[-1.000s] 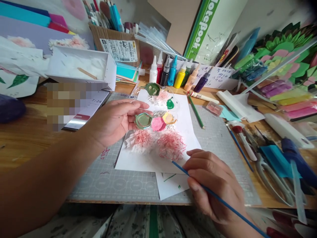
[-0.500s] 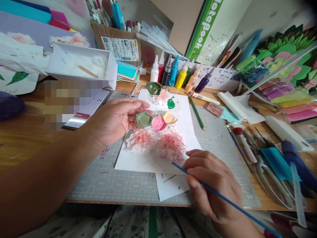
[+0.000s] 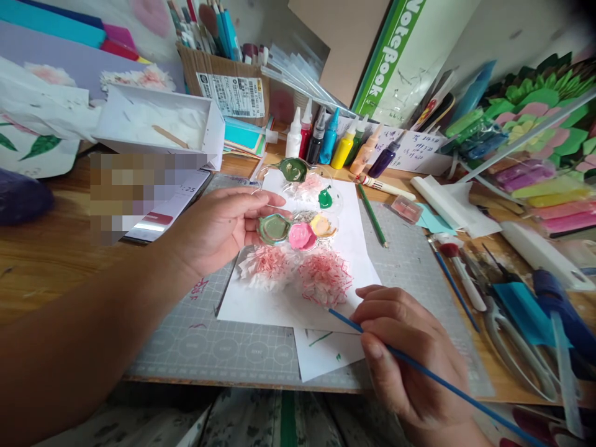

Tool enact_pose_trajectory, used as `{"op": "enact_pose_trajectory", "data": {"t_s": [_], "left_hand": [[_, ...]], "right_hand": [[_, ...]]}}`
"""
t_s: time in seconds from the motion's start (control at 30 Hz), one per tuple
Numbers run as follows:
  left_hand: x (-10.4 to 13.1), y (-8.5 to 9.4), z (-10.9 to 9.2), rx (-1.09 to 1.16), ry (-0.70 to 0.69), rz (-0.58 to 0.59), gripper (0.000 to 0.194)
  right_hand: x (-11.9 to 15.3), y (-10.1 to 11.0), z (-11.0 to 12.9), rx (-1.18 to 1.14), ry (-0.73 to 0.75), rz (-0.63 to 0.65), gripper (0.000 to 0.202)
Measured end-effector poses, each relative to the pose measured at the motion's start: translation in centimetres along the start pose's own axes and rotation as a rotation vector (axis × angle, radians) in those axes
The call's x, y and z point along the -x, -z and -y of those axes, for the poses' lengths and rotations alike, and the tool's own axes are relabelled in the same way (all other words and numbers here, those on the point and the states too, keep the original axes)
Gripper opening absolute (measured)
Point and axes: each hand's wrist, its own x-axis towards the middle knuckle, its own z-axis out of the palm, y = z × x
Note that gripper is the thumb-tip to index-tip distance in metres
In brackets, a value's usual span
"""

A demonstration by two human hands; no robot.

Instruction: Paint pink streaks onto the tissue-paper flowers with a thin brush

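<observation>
My left hand [image 3: 228, 223] grips the left edge of a clear plastic paint palette [image 3: 279, 197], thumb on top and fingers beneath. Its wells hold dark green, bright green, olive, pink and pale yellow paint. Between the fingers of my right hand [image 3: 405, 347] is a thin blue paintbrush [image 3: 447, 388], its tip pointing up and left. Just beyond the tip lies a ruffled paper flower [image 3: 326, 276] with red-edged petals; the brush seems close to its lower edge. A paler pink-and-white flower [image 3: 267, 267] rests beside it. Both sit on white paper [image 3: 265, 307].
A grey cutting mat [image 3: 223, 347] lies under the paper. Several paint bottles [image 3: 343, 149] line the back. A green pencil [image 3: 373, 217] lies right of the paper. Scissors [image 3: 510, 351] and a glue gun [image 3: 554, 304] are at the right. A phone [image 3: 162, 208] lies at the left.
The view has shifted slightly, moving most things a little to the right. My right hand with the paintbrush has moved slightly right. The left hand still holds the palette over the paper.
</observation>
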Motion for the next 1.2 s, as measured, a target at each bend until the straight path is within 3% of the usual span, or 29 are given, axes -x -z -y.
{"op": "enact_pose_trajectory", "data": {"t_s": [0.6, 1.2], "left_hand": [[0.28, -0.20, -0.18, 0.006, 0.013, -0.017, 0.013], [0.33, -0.19, -0.25, 0.024, -0.002, -0.012, 0.011]], "right_hand": [[0.04, 0.15, -0.24, -0.020, 0.010, -0.097, 0.024], [-0.27, 0.44, -0.01, 0.018, 0.016, -0.023, 0.023]]}}
